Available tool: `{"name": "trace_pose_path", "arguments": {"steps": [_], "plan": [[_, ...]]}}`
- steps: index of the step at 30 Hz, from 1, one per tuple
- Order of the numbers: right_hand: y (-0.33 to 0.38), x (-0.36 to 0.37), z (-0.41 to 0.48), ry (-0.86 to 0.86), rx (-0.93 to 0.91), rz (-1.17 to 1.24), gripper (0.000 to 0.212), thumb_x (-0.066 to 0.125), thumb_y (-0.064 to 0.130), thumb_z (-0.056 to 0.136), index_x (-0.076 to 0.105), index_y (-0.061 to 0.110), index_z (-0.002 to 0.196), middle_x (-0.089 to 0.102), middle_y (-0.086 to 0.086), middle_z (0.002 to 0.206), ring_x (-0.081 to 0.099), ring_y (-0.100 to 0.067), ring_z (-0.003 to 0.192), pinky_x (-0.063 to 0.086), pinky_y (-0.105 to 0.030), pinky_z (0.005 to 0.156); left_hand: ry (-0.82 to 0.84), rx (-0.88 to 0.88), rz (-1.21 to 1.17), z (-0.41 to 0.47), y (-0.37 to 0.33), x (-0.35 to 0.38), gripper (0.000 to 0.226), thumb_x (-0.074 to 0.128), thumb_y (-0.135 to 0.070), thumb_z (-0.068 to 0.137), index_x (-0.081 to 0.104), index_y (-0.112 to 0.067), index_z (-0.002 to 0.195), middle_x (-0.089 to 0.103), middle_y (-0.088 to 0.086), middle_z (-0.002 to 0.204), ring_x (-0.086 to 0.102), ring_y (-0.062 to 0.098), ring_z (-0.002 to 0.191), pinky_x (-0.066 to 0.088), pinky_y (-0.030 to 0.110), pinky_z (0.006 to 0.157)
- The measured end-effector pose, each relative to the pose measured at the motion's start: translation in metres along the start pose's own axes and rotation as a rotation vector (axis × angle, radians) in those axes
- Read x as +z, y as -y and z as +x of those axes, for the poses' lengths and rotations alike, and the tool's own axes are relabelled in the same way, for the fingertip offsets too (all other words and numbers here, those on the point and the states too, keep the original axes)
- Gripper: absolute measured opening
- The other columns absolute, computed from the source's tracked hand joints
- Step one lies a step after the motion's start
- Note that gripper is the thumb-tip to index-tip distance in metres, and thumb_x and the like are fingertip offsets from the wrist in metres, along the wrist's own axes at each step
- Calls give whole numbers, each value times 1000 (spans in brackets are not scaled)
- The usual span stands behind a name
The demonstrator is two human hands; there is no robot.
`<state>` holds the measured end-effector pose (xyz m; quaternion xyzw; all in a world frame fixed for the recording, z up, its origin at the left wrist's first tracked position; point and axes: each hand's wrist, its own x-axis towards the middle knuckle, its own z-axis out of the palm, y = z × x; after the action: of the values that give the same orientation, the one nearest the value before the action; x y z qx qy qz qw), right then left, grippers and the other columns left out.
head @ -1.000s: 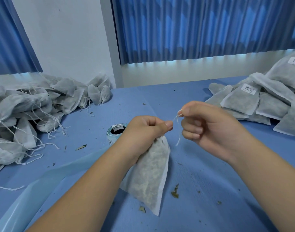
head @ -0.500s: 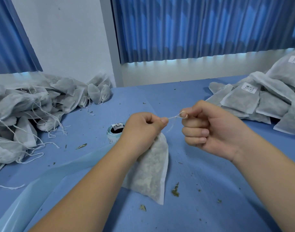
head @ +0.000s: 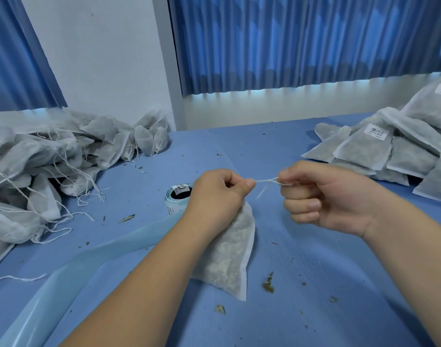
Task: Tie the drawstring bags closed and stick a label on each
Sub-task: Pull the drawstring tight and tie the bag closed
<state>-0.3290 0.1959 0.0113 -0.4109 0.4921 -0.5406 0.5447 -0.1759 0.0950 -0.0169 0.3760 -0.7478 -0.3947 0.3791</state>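
Both hands pinch the drawstring (head: 267,181); the left hand (head: 219,194) also grips the bag (head: 229,256) just right of the label roll (head: 175,199). The right hand (head: 324,196) has drawn away, tautening the string: knot judged tightening, label outstanding.

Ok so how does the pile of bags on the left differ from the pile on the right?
The left pile trails loose white strings across the table; the right pile shows hardly any. Bags in the right pile carry white printed labels; no label shows on the left pile. Both are grey-white fabric bags heaped on the blue table.
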Motion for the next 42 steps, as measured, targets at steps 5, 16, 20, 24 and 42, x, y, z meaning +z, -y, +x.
{"name": "trace_pose_path", "arguments": {"steps": [5, 16, 20, 24, 42], "plan": [[2, -4, 5, -157, -127, 172, 30, 65, 14, 70, 39, 22, 57, 21, 5, 54, 27, -10, 42, 28, -20, 39, 178, -19, -9, -1, 3, -4, 25, 67, -37, 90, 68, -14, 79, 54, -15, 57, 45, 1, 46, 37, 10, 48], [6, -20, 6, -513, -267, 363, 21, 60, 14, 89, 50, 16, 71, 45, 4, 53, 49, -10, 45, 40, -18, 42, 812, -176, -220, -3, 12, -10, 30, 72, -41, 68, 75, -25, 92, 72, 2, 94, 67, 21, 90, 52, 37, 87], [5, -14, 3, -526, -389, 220, 18, 62, 13, 89, 53, 17, 74, 50, 4, 53, 53, -10, 46, 42, -19, 44, 641, -129, -50, -4, 8, -7, 30, 73, -49, 66, 72, -24, 82, 70, -6, 79, 67, 11, 74, 52, 31, 74], [4, 1, -3, -365, -508, 7, 22, 65, 9, 87, 57, 19, 69, 54, 1, 58, 55, -14, 51, 42, -22, 46, 298, -71, -22, -2, 7, 2, 26, 72, -45, 83, 65, -20, 75, 60, -11, 66, 56, 7, 61, 44, 25, 63], [-23, 11, 7, -310, -602, -1128, 10, 69, 24, 84, 76, 31, 82, 60, 9, 82, 57, -6, 74, 45, -27, 67, 303, -230, -518, -2, 7, 5, 33, 63, -12, 86, 63, 10, 110, 68, 29, 109, 67, 31, 95, 51, 48, 95]]}}
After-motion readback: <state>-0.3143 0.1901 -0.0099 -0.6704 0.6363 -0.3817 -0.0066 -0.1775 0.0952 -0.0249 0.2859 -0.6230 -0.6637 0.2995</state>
